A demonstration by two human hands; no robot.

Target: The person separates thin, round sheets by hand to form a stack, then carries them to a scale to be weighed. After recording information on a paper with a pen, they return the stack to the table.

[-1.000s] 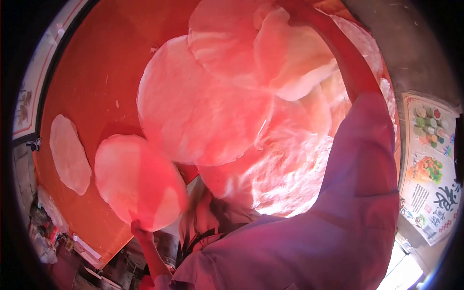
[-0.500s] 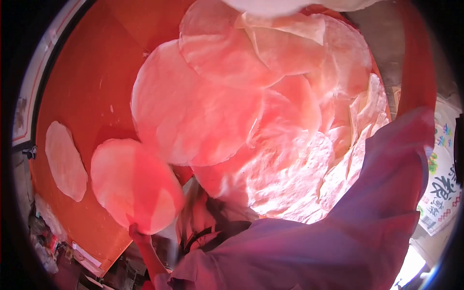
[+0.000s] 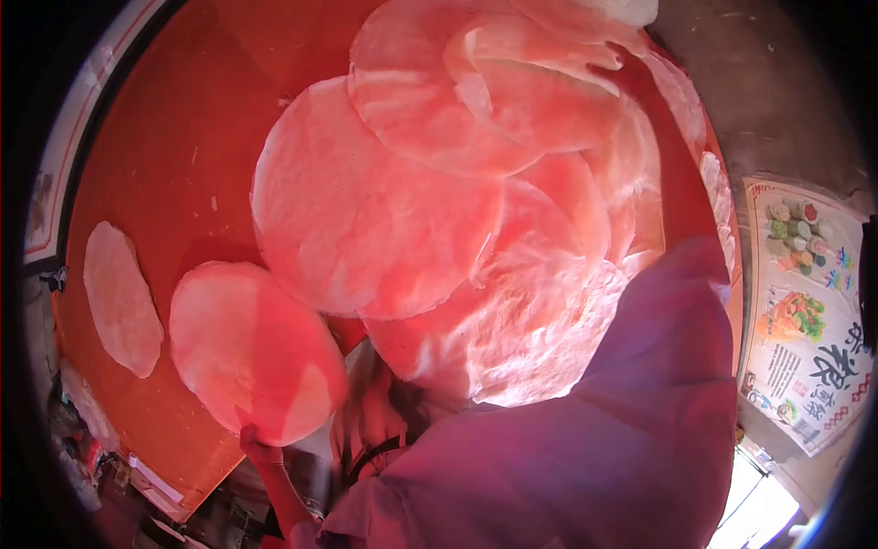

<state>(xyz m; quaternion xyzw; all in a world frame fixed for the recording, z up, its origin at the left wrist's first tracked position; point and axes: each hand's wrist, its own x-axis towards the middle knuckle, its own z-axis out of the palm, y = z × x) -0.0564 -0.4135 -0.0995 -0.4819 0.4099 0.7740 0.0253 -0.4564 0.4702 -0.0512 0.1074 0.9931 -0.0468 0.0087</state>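
Thin, round flatbreads (image 3: pixel 375 201) overlap in a broad spread on the orange-red tabletop (image 3: pixel 155 165). At the lower left, my left hand (image 3: pixel 261 444) grips the near edge of a single round flatbread (image 3: pixel 242 348), its thumb on top and its other fingers hidden underneath. My right arm stretches across the far right of the spread. There my right hand (image 3: pixel 631 71) lies with its fingers apart, touching a rumpled, partly folded flatbread (image 3: pixel 540 55). Palm and fingertips are hard to make out.
An oval-looking flatbread (image 3: pixel 123 297) lies alone at the table's left. To the right of the table is a printed sheet (image 3: pixel 805 320) with food pictures and characters. A pale rounded thing (image 3: pixel 631 11) shows at the top edge. Clutter (image 3: pixel 82 457) sits at the lower left.
My right arm has swung inward, bringing the hand into view over the far flatbreads. The top flatbreads there have shifted. My left hand stays at the same flatbread's edge.
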